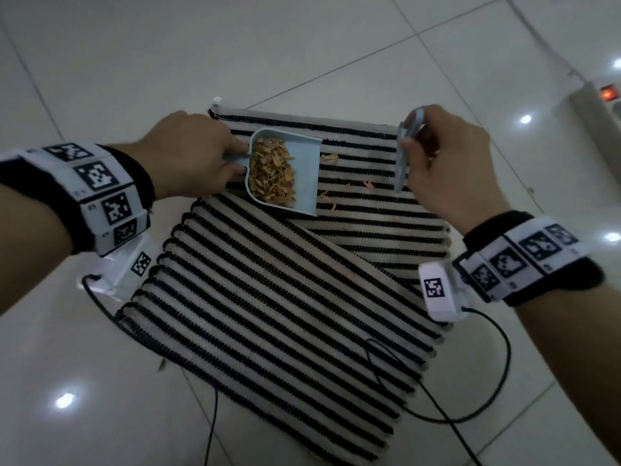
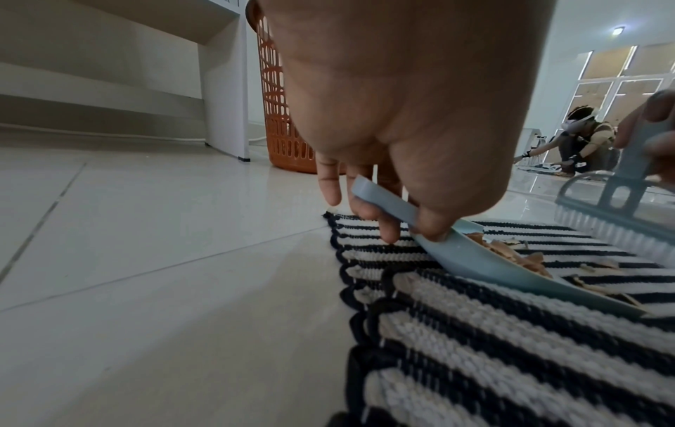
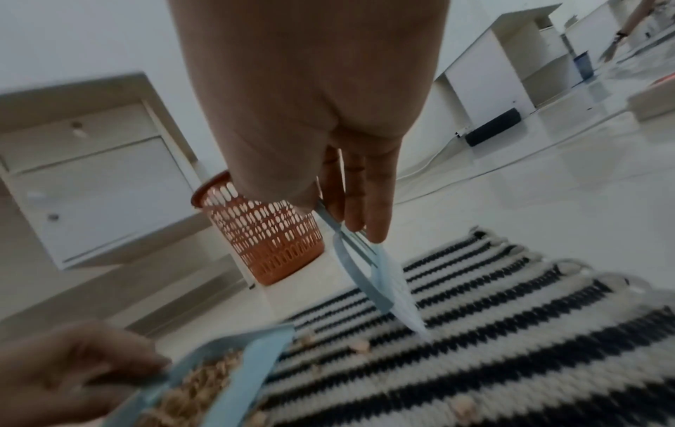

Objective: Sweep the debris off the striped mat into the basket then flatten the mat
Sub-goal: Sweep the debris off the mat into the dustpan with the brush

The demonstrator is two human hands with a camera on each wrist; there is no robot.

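Note:
A black-and-white striped mat (image 1: 285, 314) lies on the tiled floor, its near part folded over the far part. My left hand (image 1: 198, 156) grips the handle of a pale blue dustpan (image 1: 302, 173) (image 2: 471, 257) (image 3: 233, 367) that rests on the mat, heaped with tan wood chips (image 1: 272, 173). A few loose chips (image 1: 349, 183) lie on the stripes to its right. My right hand (image 1: 440, 159) holds a pale blue hand brush (image 1: 403, 156) (image 2: 617, 213) (image 3: 369, 274), bristles touching the mat. An orange mesh basket (image 2: 281, 115) (image 3: 266, 231) stands on the floor beyond the mat.
White cabinets (image 3: 91, 173) stand behind the basket. A power strip with a red light (image 1: 605, 105) lies at the far right. Cables (image 1: 470, 398) from my wrist cameras trail over the mat. Another person (image 2: 581, 141) crouches far off. Bare tile surrounds the mat.

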